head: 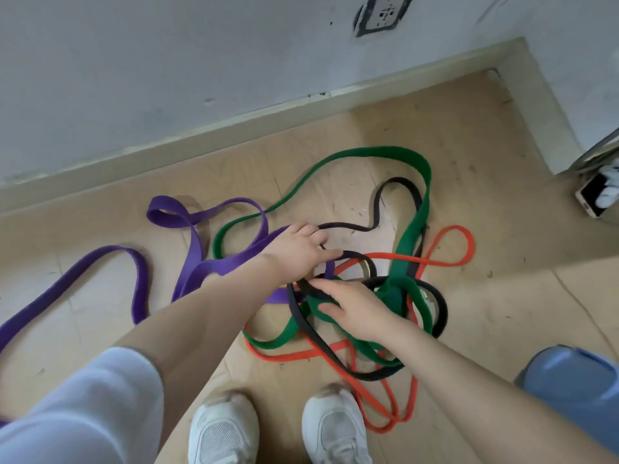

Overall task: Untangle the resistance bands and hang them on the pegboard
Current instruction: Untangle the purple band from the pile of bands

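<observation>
Head view: purple (197, 259), green (407, 249), red (445, 259), black bands (378, 216) tangled (floor); both hands' fingers (326, 252) spread, touching.

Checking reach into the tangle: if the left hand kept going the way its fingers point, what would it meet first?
Probably the black band: the left hand points right, fingertips already at its loop. Next would be the red band, though depth is unclear.
</observation>
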A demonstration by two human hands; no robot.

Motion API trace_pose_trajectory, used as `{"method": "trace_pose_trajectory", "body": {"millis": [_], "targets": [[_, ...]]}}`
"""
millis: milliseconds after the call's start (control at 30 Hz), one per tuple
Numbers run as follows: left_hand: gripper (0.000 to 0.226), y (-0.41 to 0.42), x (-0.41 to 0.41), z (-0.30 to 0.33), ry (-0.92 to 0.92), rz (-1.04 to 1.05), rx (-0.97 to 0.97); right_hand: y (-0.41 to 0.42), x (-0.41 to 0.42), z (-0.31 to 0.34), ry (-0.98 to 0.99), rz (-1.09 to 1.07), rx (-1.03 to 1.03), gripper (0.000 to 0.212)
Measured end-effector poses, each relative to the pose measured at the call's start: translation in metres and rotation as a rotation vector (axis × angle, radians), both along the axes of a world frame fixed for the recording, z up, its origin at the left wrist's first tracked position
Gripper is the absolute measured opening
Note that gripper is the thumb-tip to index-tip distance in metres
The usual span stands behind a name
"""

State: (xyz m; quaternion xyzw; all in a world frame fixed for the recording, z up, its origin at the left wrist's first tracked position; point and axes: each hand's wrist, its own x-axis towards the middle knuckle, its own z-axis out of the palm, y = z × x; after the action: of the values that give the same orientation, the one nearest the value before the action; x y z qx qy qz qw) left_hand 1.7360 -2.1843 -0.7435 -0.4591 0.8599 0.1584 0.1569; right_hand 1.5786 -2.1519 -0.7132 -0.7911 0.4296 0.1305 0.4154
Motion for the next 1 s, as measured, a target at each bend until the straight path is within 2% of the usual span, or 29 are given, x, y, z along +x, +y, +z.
{"method": "trace_pose_trajectory", "body": {"millis": [67, 133, 200, 333, 467, 567, 600, 667, 733, 800, 867, 933, 1000], "targets": [[0.036, -0.005, -0.005, -0.001, -0.027, -0.048, -0.058, -0.005, -0.009, 0.009, -0.04, 0.017, 0.019, 0.047], [0.027, -0.007, 0.0, 0.0, -0.036, 0.046, -0.032, -0.011, -0.021, 0.018, -0.056, 0.018, -0.003, 0.045], [0.023, -0.006, 0.01, 0.004, 0.061, 0.295, -0.032, -0.018, -0.036, 0.026, -0.052, -0.041, -0.022, 0.04], [0.023, 0.0, 0.022, 0.027, 0.489, 0.987, -0.158, -0.031, -0.052, 0.035, -0.07, -0.18, -0.061, 0.035], [0.029, -0.009, 0.041, 0.054, 0.737, 1.416, -0.211, -0.023, -0.039, 0.03, -0.007, 0.074, -0.196, 0.031], [0.027, -0.007, 0.063, 0.064, 0.758, 1.63, -0.219, -0.014, -0.038, 0.019, 0.199, 0.333, -0.4, 0.039], [0.028, -0.002, 0.068, 0.065, 0.744, 1.66, -0.214, -0.012, -0.041, 0.018, 0.285, 0.371, -0.468, 0.042], [0.028, 0.009, 0.074, 0.058, 0.722, 1.619, -0.183, -0.006, -0.047, 0.013, 0.412, 0.432, -0.409, 0.042], [0.027, 0.021, 0.071, 0.049, 0.682, 1.513, -0.125, -0.001, -0.053, 0.011, 0.444, 0.318, -0.113, 0.053], [0.026, 0.031, 0.064, 0.042, 0.667, 1.395, -0.078, -0.001, -0.038, 0.016, 0.24, 0.045, -0.015, 0.049], [0.025, 0.037, 0.057, 0.042, 0.68, 1.292, -0.05, -0.007, -0.007, 0.019, 0.02, -0.214, -0.092, 0.042], [0.022, 0.039, 0.054, 0.046, 0.715, 1.244, -0.02, -0.016, 0.025, 0.006, 0.019, -0.309, -0.089, 0.039], [0.018, 0.039, 0.053, 0.051, 0.77, 1.245, 0.005, -0.025, 0.054, -0.014, 0.124, -0.299, -0.072, 0.039]]}}
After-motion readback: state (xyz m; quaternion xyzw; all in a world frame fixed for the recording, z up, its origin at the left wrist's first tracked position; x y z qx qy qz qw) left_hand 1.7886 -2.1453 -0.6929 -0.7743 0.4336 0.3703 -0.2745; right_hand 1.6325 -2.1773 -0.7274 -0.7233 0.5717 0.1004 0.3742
